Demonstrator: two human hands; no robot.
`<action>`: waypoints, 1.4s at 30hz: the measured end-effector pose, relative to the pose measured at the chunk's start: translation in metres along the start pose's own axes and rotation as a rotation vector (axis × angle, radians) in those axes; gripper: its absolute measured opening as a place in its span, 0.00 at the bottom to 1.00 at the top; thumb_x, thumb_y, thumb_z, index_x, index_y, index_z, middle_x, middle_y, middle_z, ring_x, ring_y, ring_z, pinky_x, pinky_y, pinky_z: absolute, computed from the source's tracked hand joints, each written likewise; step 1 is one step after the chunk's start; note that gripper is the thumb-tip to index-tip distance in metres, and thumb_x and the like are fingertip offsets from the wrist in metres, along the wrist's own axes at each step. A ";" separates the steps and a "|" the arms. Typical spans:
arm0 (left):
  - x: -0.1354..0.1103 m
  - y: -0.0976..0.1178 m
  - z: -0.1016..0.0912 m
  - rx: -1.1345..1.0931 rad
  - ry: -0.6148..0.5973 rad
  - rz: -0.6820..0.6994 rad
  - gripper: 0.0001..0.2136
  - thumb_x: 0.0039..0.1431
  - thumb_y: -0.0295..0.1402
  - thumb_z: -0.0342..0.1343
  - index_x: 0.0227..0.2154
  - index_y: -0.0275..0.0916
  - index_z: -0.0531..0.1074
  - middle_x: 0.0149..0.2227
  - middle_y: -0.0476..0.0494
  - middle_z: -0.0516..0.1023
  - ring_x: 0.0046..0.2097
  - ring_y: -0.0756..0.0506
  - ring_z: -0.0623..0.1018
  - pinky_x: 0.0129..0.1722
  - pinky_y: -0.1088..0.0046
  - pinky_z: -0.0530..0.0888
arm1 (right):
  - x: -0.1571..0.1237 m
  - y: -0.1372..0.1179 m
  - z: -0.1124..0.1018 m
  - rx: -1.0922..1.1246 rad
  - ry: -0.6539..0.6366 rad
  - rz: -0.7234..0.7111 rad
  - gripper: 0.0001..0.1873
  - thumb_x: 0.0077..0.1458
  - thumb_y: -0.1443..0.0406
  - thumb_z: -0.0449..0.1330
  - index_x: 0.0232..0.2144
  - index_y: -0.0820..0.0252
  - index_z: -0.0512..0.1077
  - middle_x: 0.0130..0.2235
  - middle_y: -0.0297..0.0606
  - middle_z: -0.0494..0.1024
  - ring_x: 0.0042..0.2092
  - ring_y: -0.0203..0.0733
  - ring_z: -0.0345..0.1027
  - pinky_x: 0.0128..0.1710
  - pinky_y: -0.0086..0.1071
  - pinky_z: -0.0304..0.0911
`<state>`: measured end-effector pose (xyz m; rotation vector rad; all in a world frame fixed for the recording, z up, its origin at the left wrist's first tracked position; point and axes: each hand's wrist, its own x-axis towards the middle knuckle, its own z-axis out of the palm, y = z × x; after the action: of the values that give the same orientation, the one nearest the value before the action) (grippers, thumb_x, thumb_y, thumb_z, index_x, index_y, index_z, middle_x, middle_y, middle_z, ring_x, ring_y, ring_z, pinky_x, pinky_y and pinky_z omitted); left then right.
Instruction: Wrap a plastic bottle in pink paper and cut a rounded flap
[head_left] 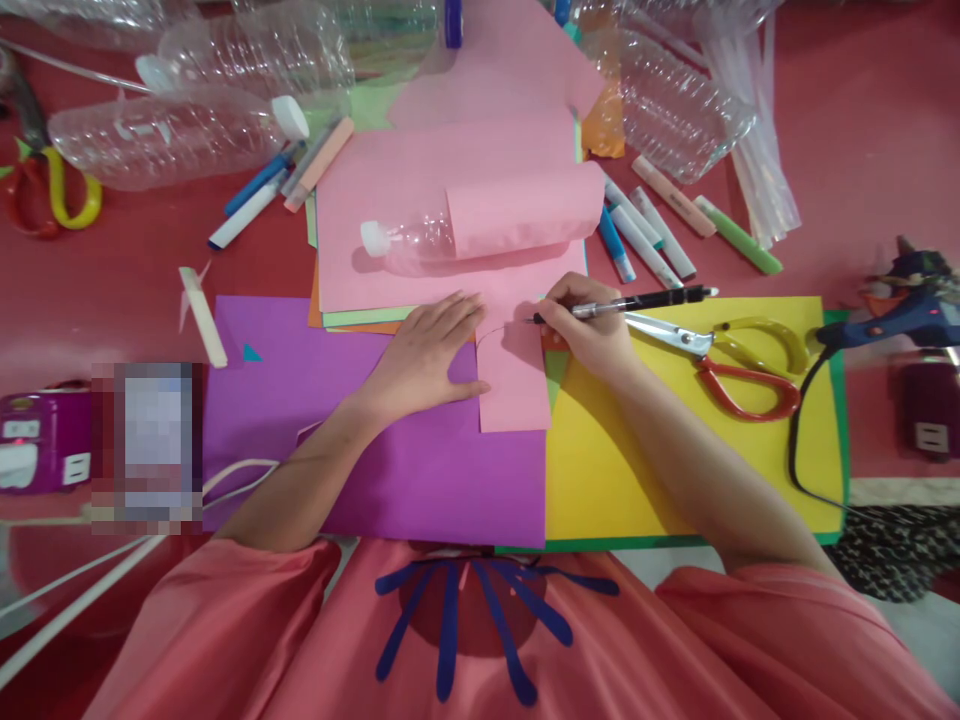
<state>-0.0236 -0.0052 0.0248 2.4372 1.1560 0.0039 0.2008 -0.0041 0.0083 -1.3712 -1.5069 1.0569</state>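
Note:
My right hand (589,325) is closed round a black and silver pen (637,302), its tip at a strip of pink paper (514,385). A thin curved line shows on that strip, to the left of the tip. Spread flat, my left hand (427,350) lies over the purple sheet (450,470), its fingertips at the pink paper's left edge. Just beyond both hands a clear plastic bottle (416,237) lies on its side, its right part wrapped in pink paper (529,210). Scissors with red and yellow handles (705,345) rest beside my right hand on the yellow sheet (622,470).
Several clear bottles (172,135) lie at the back, left and right. Markers (649,235) are scattered on both sides of the pink sheets. A hot glue gun (892,320) with a black cord is at the right. Other scissors (56,190) lie far left, above a blurred phone (157,440).

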 end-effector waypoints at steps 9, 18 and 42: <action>0.000 0.000 0.000 0.004 0.011 0.009 0.37 0.58 0.47 0.60 0.66 0.38 0.55 0.69 0.33 0.58 0.70 0.35 0.57 0.68 0.52 0.56 | 0.002 -0.006 0.004 -0.091 -0.060 0.048 0.14 0.53 0.60 0.62 0.20 0.56 0.65 0.20 0.30 0.71 0.22 0.32 0.62 0.23 0.29 0.57; 0.000 0.000 0.000 0.021 -0.001 0.005 0.38 0.58 0.47 0.60 0.66 0.35 0.54 0.69 0.32 0.58 0.71 0.35 0.56 0.68 0.53 0.56 | 0.003 -0.007 0.004 -0.107 -0.018 0.037 0.15 0.51 0.66 0.61 0.17 0.55 0.61 0.17 0.28 0.65 0.20 0.32 0.56 0.23 0.31 0.52; 0.001 0.000 0.000 0.025 -0.013 -0.008 0.38 0.58 0.47 0.59 0.66 0.35 0.54 0.70 0.33 0.57 0.71 0.35 0.55 0.69 0.53 0.55 | 0.003 -0.006 0.001 -0.039 -0.018 0.092 0.17 0.52 0.68 0.59 0.17 0.56 0.58 0.17 0.27 0.60 0.21 0.31 0.52 0.22 0.29 0.50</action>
<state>-0.0232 -0.0045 0.0251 2.4508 1.1668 -0.0286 0.1976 -0.0019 0.0141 -1.4740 -1.4973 1.1044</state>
